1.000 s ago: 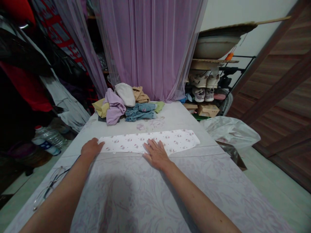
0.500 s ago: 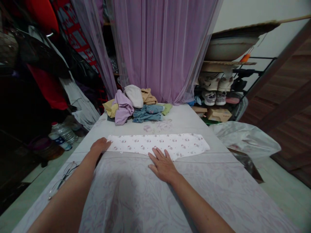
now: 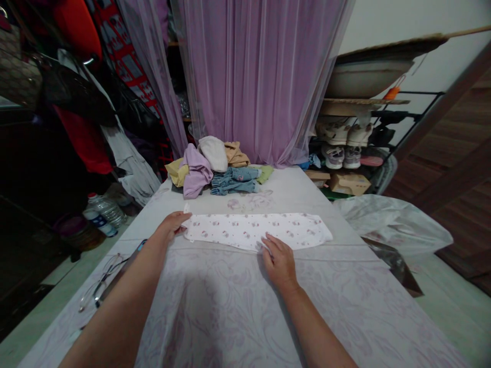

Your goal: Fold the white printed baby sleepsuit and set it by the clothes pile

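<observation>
A long, narrow white garment with small pink prints lies folded flat across the table, which has a pale lilac patterned cloth. My left hand pinches the garment's left end, fingers closed on the fabric. My right hand rests on the near edge around the garment's middle, with fingers curled onto the cloth.
A pile of small clothes, lilac, cream, tan, denim and green, sits at the table's far end before a purple curtain. Eyeglasses lie at the left edge. Water bottles stand on the floor left, a shoe rack and plastic bag right.
My left hand went from resting flat on the garment's left end to pinching it. My right hand slid right along the near edge and its fingers curled. The camera shifted slightly.
</observation>
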{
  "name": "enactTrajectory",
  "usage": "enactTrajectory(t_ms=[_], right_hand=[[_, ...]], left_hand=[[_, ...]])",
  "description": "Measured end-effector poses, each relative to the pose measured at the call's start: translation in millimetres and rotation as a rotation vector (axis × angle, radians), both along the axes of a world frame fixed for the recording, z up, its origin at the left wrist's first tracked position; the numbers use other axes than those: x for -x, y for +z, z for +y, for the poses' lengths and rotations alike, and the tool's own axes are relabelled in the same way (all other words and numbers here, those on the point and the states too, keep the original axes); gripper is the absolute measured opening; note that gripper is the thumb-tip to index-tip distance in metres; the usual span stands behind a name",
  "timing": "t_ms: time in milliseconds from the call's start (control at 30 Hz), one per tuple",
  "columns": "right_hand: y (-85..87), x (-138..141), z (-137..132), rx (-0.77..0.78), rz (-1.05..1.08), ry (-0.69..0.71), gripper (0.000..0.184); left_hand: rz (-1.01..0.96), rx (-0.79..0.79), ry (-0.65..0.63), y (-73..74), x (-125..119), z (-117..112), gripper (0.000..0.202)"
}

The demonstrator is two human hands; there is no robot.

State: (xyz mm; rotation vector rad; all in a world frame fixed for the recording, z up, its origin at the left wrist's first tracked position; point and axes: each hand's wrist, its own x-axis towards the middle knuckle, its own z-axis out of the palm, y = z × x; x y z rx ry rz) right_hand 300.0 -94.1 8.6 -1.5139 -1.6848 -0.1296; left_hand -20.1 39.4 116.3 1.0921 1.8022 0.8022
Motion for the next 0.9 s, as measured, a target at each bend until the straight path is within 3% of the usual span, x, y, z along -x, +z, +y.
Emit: enactTrajectory(t_ms=[267,433,633,900], right_hand=[[-2.7,-21,6,0.017,0.332,-0.006,0.03],[-1.4,-25,7,0.054,0.542,-0.05,0.033],[-3.4,-29,13,0.096,0.737,-0.148,0.037],[0.2,-29,14,0.093,0.737,-0.164,0.037]], left_hand=[[0.13,-0.03,-0.214,-17.8,-94,0,0.017],[0.27,-0.031,-0.355,-28.1,-139,-1,0.019],[0.364,-0.026,-0.465,-35.3,-180,-2,0.023],[0.433,-0.03,-0.518,-43.7,-212,-5,0.02]])
